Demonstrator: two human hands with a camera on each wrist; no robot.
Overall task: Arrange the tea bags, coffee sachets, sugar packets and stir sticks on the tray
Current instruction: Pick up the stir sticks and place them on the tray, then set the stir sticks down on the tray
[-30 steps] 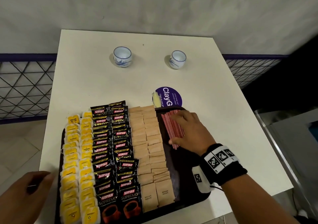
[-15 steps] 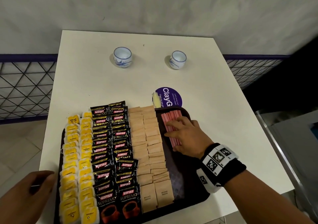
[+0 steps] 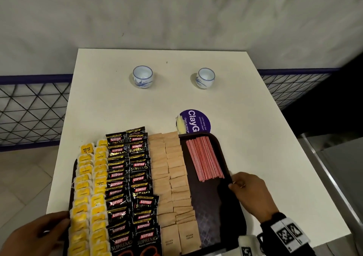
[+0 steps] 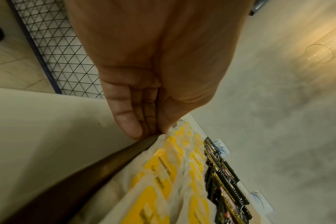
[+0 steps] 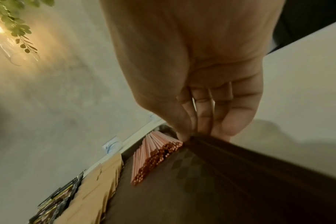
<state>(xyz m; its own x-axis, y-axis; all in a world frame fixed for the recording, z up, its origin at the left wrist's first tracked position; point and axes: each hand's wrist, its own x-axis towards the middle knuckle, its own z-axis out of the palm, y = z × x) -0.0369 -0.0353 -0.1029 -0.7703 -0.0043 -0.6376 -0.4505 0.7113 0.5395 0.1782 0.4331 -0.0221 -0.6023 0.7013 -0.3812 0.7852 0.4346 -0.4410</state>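
Note:
A dark brown tray lies at the table's near edge. Left to right it carries yellow tea bags, black coffee sachets, brown sugar packets and red stir sticks, all in neat rows. My left hand pinches the tray's left rim beside the tea bags, fingers outside and thumb on top. My right hand pinches the right rim just behind the near ends of the stir sticks. Sugar packets show further left.
Two small blue-and-white cups stand at the back of the white table. A round purple sticker lies just beyond the tray. A mesh railing runs on both sides, with a wall behind.
My right hand came off the stir sticks and drew back to the tray's right rim, which it now pinches. My left hand moved in from beside the tray onto its left rim.

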